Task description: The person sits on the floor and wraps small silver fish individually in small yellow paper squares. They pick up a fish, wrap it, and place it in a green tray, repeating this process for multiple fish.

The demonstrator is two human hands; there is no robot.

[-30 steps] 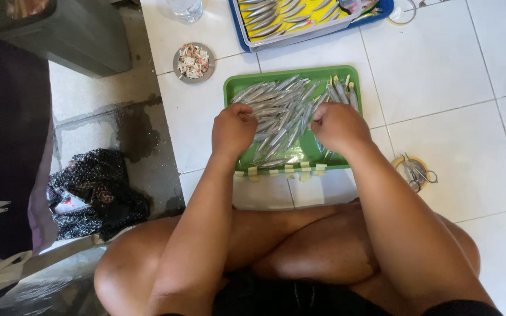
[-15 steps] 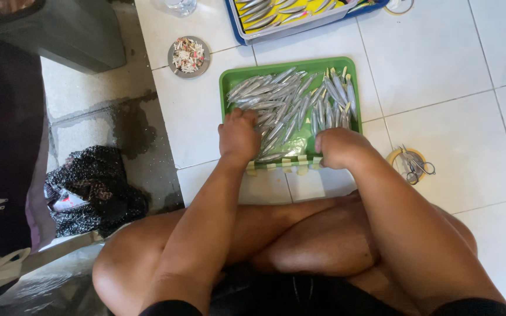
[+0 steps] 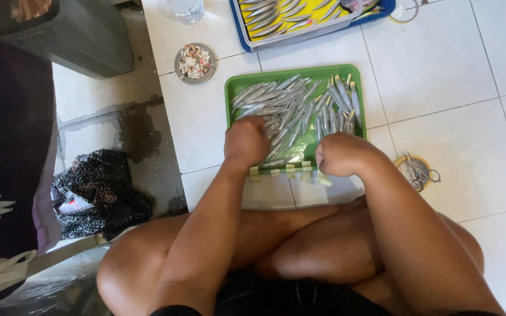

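Left hand: the left hand (image 3: 246, 140) rests knuckles-up on the near part of the heap of small silver fish (image 3: 282, 111); its fingers curl down among them, but whether they grip one cannot be told.
Right hand: the right hand (image 3: 336, 153) is curled into a loose fist at the near right corner of the green tray (image 3: 227, 88), over the rim; what it pinches, if anything, is hidden.
Fish, loose heap: fills the left and middle of the tray, directly ahead of and under the left hand; long axes run mostly aslant, near-left to far-right.
Fish, sorted row: a tighter group (image 3: 341, 108) lies on the right of the tray, just beyond the right hand, long axes pointing away from the person.
Nearer hand: the left for the heap, the right for the row.
Pale strips: a line of short pieces (image 3: 291, 169) lies along the near rim, between the two hands.
Surroundings: white tiled floor (image 3: 452, 70); small round dish of scraps (image 3: 195, 61) far left; blue tray of fish (image 3: 300, 14) beyond; scissors on a round lid (image 3: 417, 171) right of the right forearm.
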